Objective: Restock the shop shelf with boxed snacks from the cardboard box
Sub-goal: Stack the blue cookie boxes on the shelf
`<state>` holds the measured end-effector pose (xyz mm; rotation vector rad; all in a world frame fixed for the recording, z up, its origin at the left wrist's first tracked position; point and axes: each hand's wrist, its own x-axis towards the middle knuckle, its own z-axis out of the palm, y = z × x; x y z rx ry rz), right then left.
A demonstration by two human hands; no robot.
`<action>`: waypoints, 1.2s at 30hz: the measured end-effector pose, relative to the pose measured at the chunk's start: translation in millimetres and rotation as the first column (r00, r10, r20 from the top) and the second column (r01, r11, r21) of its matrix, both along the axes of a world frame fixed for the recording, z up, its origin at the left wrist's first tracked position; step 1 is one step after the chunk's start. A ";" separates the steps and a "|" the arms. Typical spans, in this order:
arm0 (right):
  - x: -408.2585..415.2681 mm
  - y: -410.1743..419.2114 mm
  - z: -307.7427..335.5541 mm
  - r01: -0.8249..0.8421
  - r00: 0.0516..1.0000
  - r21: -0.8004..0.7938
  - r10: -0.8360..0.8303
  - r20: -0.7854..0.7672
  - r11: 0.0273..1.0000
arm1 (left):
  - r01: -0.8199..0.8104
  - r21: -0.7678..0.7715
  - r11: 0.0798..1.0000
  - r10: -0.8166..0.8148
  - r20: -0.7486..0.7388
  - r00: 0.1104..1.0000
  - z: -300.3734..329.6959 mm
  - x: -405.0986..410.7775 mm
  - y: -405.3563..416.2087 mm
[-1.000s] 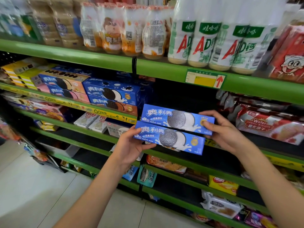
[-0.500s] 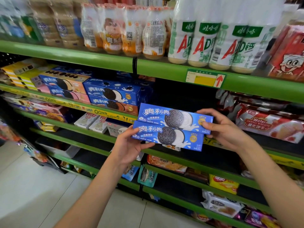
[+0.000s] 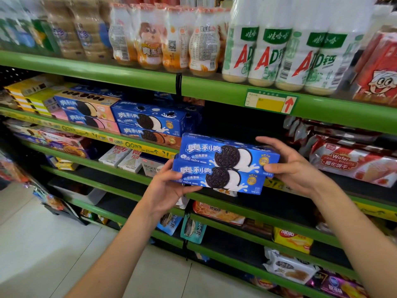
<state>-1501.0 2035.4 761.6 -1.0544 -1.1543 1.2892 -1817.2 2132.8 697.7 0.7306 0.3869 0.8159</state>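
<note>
Two blue cookie boxes (image 3: 223, 166) sit stacked, one on the other, held in the air in front of the second shelf (image 3: 133, 145) from the top, just at its front edge and right of the blue boxes (image 3: 150, 123) already stocked there. The left hand (image 3: 167, 188) grips the left end of the stack, thumb on the lower box's front and fingers curled under. The right hand (image 3: 290, 168) holds the right end, thumb on the front near the top box's corner and fingers curved over the top and back. The cardboard box is not in view.

The likely step is sliding the pair into the dark gap beside the stocked boxes.

What could go wrong:

- The two boxes are loose on each other and already sit slightly offset. If either hand eases its squeeze, the top one could slide off and drop to the floor (image 3: 43, 244).
- The stack is tilted, left end lower. Pushed in like that, the low corner could catch the shelf's front lip, and the boxes could fold apart.
- The upper shelf (image 3: 214, 91) hangs close above. A stack lifted too high could knock its edge or the price tag (image 3: 270, 102).
- Pushed too far left, the stack could shove the stocked boxes out of line.
- The wafer packs (image 3: 352, 162) on the right lie near the right hand's wrist and could be dragged.
</note>
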 end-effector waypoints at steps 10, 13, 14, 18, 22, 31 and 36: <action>-10.9 -3.8 11.8 0.095 0.973 0.285 -0.150 0.178 0.954 | 0.158 0.192 0.969 -0.163 0.015 0.986 -23.0 -28.1 10.0; -14.7 -2.8 12.4 0.106 0.963 0.310 -0.175 0.203 0.945 | 0.168 0.197 0.966 -0.182 0.054 0.982 -23.9 -28.9 8.7; -15.7 -2.0 11.7 0.108 0.962 0.317 -0.180 0.206 0.942 | 0.164 0.196 0.967 -0.180 0.066 0.981 -24.0 -28.4 8.2; -16.1 0.1 7.7 0.110 0.961 0.323 -0.183 0.205 0.940 | 0.146 0.177 0.973 -0.169 0.126 0.978 -21.4 -27.7 7.2; -15.5 1.1 4.8 0.098 0.967 0.326 -0.167 0.193 0.940 | 0.123 0.190 0.974 -0.150 0.135 0.979 -19.8 -28.9 7.2; -15.9 1.6 2.4 0.116 0.968 0.304 -0.176 0.179 0.945 | 0.106 0.218 0.970 -0.136 0.128 0.982 -16.7 -30.7 4.5; -16.7 2.0 3.8 0.121 0.977 0.292 -0.165 0.131 0.949 | 0.117 0.210 0.971 -0.147 0.136 0.980 -12.6 -31.0 5.3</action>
